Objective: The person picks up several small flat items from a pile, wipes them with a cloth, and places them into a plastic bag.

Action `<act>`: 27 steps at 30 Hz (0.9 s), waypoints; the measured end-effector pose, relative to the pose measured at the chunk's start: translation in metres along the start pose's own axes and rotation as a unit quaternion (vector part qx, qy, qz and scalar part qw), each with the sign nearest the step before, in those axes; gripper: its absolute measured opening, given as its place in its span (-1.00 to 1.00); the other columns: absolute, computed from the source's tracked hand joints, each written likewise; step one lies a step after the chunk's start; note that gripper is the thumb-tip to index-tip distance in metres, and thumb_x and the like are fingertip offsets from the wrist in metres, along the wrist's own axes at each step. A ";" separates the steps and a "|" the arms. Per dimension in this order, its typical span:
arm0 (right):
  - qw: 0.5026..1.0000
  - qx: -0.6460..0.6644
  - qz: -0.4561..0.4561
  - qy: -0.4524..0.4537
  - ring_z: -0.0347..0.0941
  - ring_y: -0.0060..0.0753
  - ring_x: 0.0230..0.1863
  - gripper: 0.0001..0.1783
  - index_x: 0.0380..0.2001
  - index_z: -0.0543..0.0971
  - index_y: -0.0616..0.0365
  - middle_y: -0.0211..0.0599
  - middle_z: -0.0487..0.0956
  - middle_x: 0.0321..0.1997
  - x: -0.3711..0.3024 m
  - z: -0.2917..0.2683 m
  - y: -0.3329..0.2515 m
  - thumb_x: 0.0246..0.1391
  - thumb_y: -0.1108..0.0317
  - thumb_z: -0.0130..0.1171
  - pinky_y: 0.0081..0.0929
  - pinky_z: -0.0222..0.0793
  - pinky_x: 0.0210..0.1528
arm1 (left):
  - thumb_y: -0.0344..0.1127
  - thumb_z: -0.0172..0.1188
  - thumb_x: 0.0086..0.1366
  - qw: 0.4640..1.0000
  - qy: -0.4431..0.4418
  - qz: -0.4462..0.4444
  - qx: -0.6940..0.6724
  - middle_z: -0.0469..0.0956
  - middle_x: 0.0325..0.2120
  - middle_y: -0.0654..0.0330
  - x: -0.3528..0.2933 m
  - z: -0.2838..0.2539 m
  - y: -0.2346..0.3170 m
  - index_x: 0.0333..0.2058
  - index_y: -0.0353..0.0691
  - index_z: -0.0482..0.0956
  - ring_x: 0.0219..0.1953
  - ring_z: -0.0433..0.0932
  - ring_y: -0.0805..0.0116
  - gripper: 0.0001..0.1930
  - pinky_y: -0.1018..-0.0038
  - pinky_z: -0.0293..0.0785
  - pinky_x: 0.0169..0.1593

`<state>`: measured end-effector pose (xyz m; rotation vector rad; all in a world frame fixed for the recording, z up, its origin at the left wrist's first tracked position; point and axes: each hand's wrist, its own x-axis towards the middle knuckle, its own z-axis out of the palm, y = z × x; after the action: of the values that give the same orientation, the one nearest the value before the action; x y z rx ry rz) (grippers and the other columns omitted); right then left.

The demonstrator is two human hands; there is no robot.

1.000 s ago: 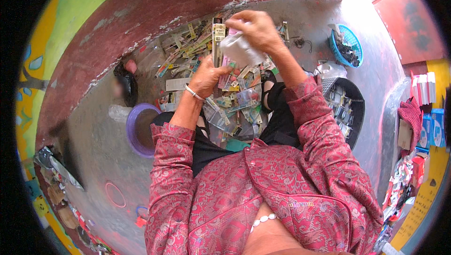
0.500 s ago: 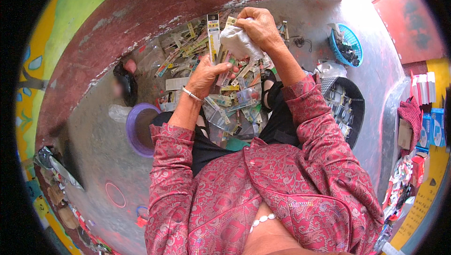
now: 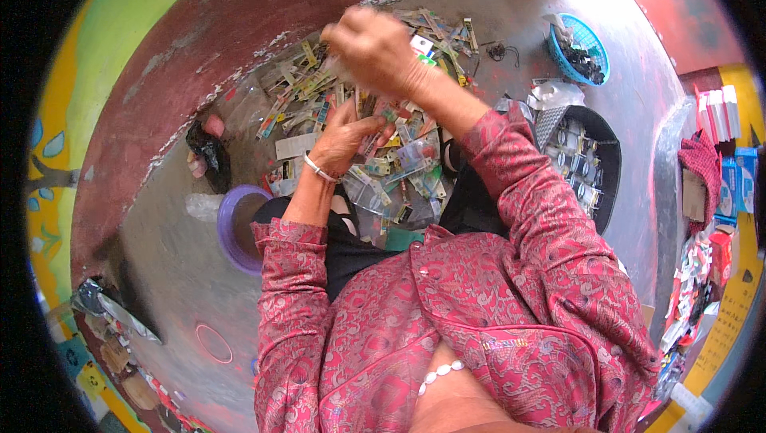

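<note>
My left hand (image 3: 345, 139), with a white bangle at its wrist, is closed above the litter of packets. Its thumb is pressed against something narrow that I cannot make out. My right hand (image 3: 375, 48) is raised just beyond it, palm down and smeared by motion. Its fingers look bent, and whatever is in them is hidden. Below both hands a heap of narrow printed packets (image 3: 289, 118) and clear plastic sleeves (image 3: 415, 158) spreads over the floor between my legs.
A purple basin (image 3: 231, 233) and a black plastic bag (image 3: 210, 154) are at the left. To the right are a black tub (image 3: 610, 170) of small packed items and a blue basket (image 3: 594, 34) holding dark pieces. A low maroon wall (image 3: 191, 42) curves behind the heap.
My right hand has swung left and blurred over the left hand. The white crumpled sheet and the upright white-and-yellow packet no longer show. My view has shifted slightly.
</note>
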<state>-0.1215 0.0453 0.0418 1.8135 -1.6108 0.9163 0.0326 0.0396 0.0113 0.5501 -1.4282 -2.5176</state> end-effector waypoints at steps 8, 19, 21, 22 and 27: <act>0.847 0.210 0.482 0.085 0.44 -0.49 -0.49 -0.74 -0.42 0.55 0.14 -0.32 0.55 -0.52 -0.021 -0.042 0.110 -0.03 0.16 0.13 -0.53 0.37 -0.45 | -0.49 -0.05 0.15 0.994 -0.009 0.057 -0.095 0.49 -0.41 0.17 0.004 -0.014 0.012 -0.10 -0.45 0.35 -0.56 0.38 0.59 -0.69 0.70 0.35 -0.50; 0.674 0.524 0.478 -0.206 0.43 -0.58 -0.47 -0.78 -0.40 0.57 0.29 -0.34 0.55 -0.45 -0.011 -0.025 0.022 -0.12 0.36 0.18 -0.60 0.35 -0.37 | -0.45 0.01 0.17 0.994 0.035 0.059 -0.088 0.50 -0.29 0.05 0.005 -0.016 0.009 -0.08 -0.34 0.32 -0.32 0.55 0.35 -0.69 0.46 0.51 -0.21; 0.681 0.521 0.478 -0.193 0.43 -0.60 -0.50 -0.79 -0.42 0.57 0.30 -0.35 0.55 -0.48 -0.012 -0.024 0.019 -0.14 0.37 0.20 -0.61 0.35 -0.39 | -0.44 0.03 0.17 0.992 0.016 0.065 -0.106 0.50 -0.28 0.06 0.005 -0.015 0.011 -0.09 -0.34 0.33 -0.30 0.55 0.32 -0.69 0.45 0.51 -0.20; 0.657 0.536 0.498 -0.180 0.42 -0.59 -0.51 -0.80 -0.43 0.57 0.29 -0.33 0.55 -0.48 -0.009 -0.027 0.015 -0.13 0.37 0.19 -0.60 0.36 -0.41 | -0.43 0.03 0.16 0.991 0.006 0.068 -0.115 0.50 -0.28 0.07 0.004 -0.015 0.012 -0.10 -0.34 0.33 -0.28 0.55 0.30 -0.70 0.44 0.51 -0.19; 0.715 0.457 0.485 -0.211 0.43 -0.57 -0.51 -0.77 -0.43 0.56 0.32 -0.30 0.55 -0.48 -0.009 -0.022 0.017 -0.16 0.35 0.21 -0.59 0.37 -0.42 | -0.40 0.09 0.14 0.994 0.016 0.051 -0.091 0.51 -0.29 0.10 0.006 -0.014 0.013 -0.12 -0.34 0.35 -0.30 0.56 0.28 -0.68 0.47 0.52 -0.21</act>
<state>-0.1417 0.0655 0.0479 1.6819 -2.8514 2.2016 0.0328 0.0193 0.0147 0.4688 -1.1701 -2.5111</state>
